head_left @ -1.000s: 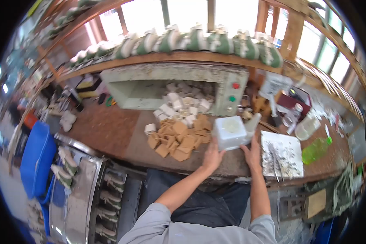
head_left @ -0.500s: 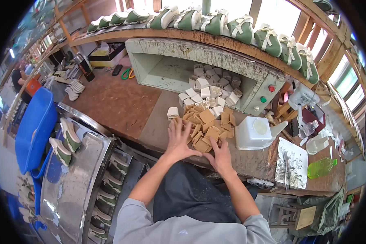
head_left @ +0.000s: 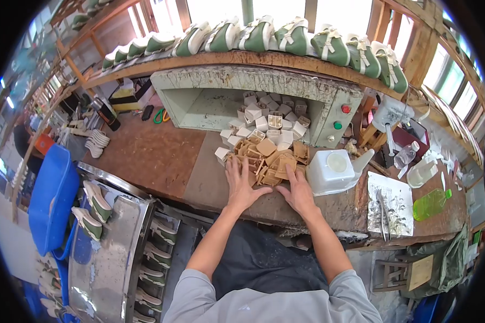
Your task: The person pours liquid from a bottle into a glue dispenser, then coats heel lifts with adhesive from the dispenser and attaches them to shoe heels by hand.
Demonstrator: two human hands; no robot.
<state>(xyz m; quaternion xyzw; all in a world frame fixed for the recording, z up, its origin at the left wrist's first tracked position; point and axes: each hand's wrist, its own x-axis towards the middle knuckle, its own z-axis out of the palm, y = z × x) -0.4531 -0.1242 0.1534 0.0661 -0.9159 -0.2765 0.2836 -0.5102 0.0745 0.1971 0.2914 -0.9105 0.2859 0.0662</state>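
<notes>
While both hands are held low before the metal box (head_left: 226,79), the left hand (head_left: 241,188) is spread with its fingers at the left edge of the tan pieces (head_left: 265,153), and the right hand (head_left: 300,195) is half open, with a fingertip laid against the pile's right side. Nothing is seen clenched in either. The tan pieces are heaped on the tabletop (head_left: 145,145) just in front of the metal box. Judging by their thin, flat shapes, each is probably light and stiff, best taken by opposite edges between thumb and fingertip; being loosely stacked, they may slide over one another if pressed. The white blocks (head_left: 261,124), some seen to be hollow, are spilled from the metal box's opening down to the tan pieces and are perhaps best pinched by their outer walls. In front of the metal box's right end, the spouted container (head_left: 328,175) is set beside the right hand; it looks thin-walled and is better gripped around its body than by its spout. How full it is cannot be told.
</notes>
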